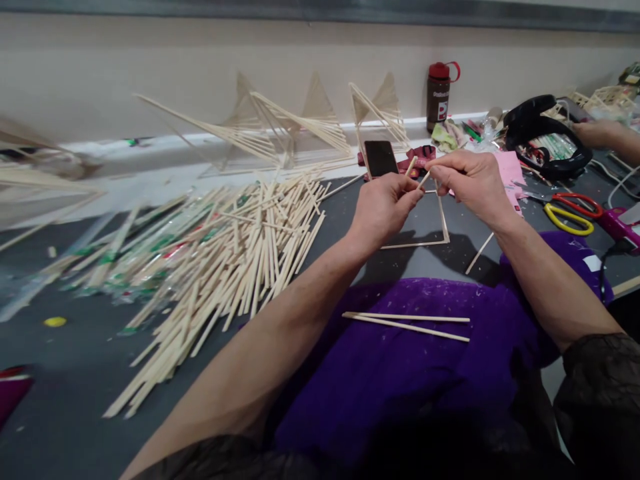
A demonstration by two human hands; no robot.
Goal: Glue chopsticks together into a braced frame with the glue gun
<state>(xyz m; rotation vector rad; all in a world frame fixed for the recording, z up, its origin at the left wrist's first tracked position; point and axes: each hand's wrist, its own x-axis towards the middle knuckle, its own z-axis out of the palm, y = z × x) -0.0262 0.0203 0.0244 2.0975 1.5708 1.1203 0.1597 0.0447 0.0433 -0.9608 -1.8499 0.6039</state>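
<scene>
My left hand (383, 210) is closed around a pale wooden chopstick (424, 180) above the table. A second stick end (411, 165) pokes up beside its fingers. My right hand (473, 183) pinches near the far tip of the chopstick, its fingertips close to the left ones; the exact contact is hidden. Beneath the hands lies a frame of joined sticks (447, 227), partly covered by them. On the purple cloth (400, 380) over my lap, two chopsticks (415, 321) meet at their left ends in a narrow V.
Loose chopsticks (250, 260) and plastic-wrapped ones lie heaped at left. Stick structures (300, 120) lean along the wall, near a phone (380, 160) and a bottle (439, 97). Scissors (570, 217), a purple glue gun (620, 227) and another person's hand (597, 133) are at right.
</scene>
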